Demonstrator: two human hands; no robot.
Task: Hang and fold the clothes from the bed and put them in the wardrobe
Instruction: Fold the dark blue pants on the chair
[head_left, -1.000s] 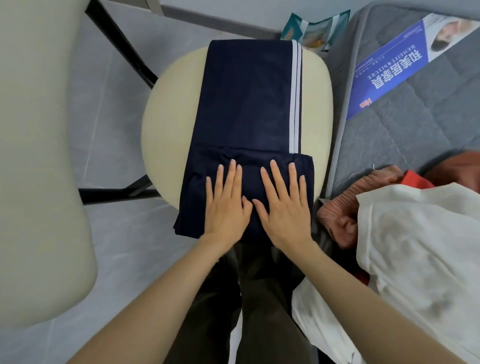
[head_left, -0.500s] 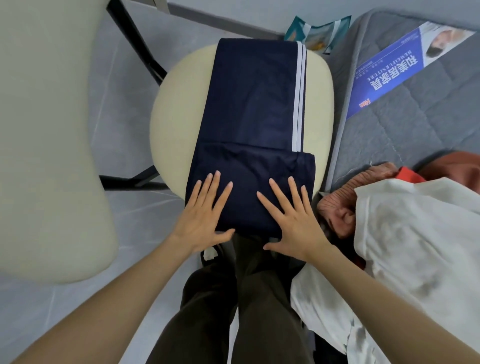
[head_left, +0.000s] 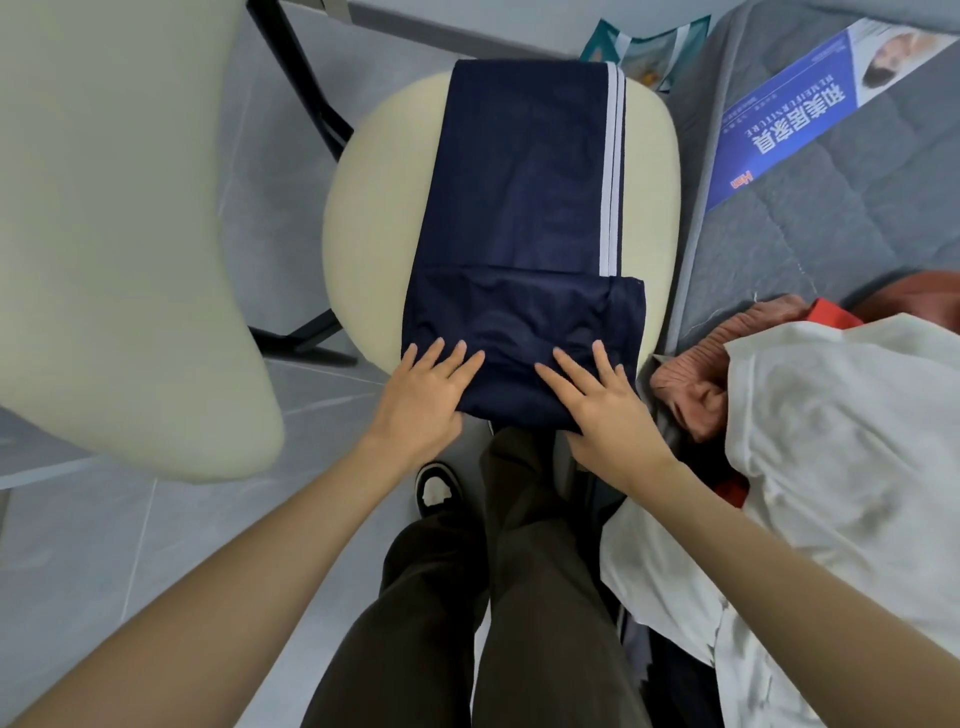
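Note:
Folded navy trousers with white side stripes lie on the round cream seat of a chair; their near end hangs over the seat's front edge. My left hand holds the near left corner. Its fingers lie on top and its thumb is hidden under the hem. My right hand holds the near right part the same way, thumb tucked beneath the cloth. A white garment and an orange-brown knitted garment lie on the bed at the right.
The grey quilted mattress with a blue leaflet runs along the right, close against the chair. A second cream chair fills the left. My legs in dark trousers and one shoe stand on the grey tiled floor below.
Both hands slid back from the middle of the folded part to its near edge and moved apart. The thumbs, spread in view half a second ago, are now under the hem.

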